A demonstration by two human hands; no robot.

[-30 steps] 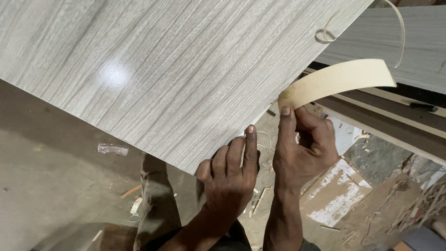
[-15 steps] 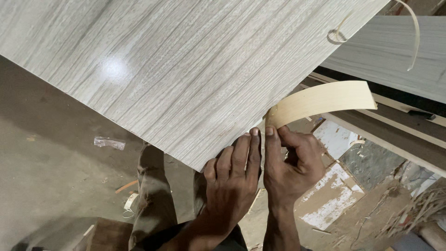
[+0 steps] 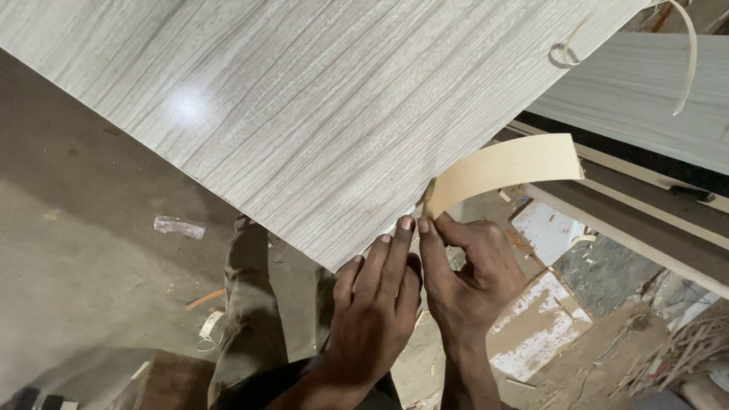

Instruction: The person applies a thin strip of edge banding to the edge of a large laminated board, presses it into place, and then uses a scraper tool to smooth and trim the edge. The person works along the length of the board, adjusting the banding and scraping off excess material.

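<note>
Both hands, left hand (image 3: 376, 304) and right hand (image 3: 467, 285), press pale edge strip (image 3: 505, 171) against grey laminate board (image 3: 319, 114).

The panel (image 3: 304, 114) fills the upper left, its corner pointing down between the two hands. The left hand (image 3: 372, 311) lies under the corner, touching the right hand (image 3: 471, 281) beside it. The strip (image 3: 505, 171) rises rightward from the right fingers (image 3: 425, 235). A second board (image 3: 645, 91) lies behind, right. The floor (image 3: 91, 288) is below, left

The grey wood-grain panel (image 3: 304, 114) is cut off at the top and left edges; its near corner is hidden behind the left hand (image 3: 376, 304).
</note>
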